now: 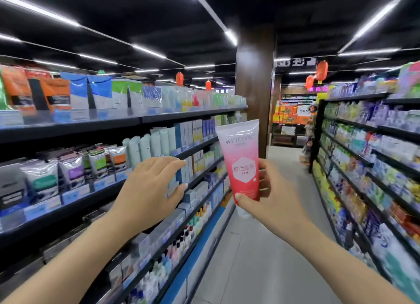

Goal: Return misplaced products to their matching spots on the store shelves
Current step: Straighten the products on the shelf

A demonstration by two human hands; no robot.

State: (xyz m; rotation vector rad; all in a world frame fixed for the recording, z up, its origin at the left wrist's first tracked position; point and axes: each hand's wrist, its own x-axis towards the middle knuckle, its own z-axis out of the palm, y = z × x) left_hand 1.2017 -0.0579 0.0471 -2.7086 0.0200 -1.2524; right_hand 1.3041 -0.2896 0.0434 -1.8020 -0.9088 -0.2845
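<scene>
My right hand (pixel 270 203) holds a pink-to-red squeeze tube (pixel 242 160) upright, cap end down, in the middle of the aisle. White lettering runs across the tube's pale top. My left hand (pixel 151 190) is open with fingers spread, reaching toward the left shelf unit (pixel 109 190), its fingertips close to small boxed products (pixel 193 165) on a middle shelf. It holds nothing. Pale green tubes (pixel 145 147) stand one shelf up, just above that hand.
Shelves line both sides of a grey-floored aisle (pixel 261 247). The right shelves (pixel 363 158) carry many small packets. A dark pillar (pixel 254 88) stands at the end of the left shelves. Foil pouches (pixel 68 169) fill the left middle shelf; bottles (pixel 181 240) stand lower down.
</scene>
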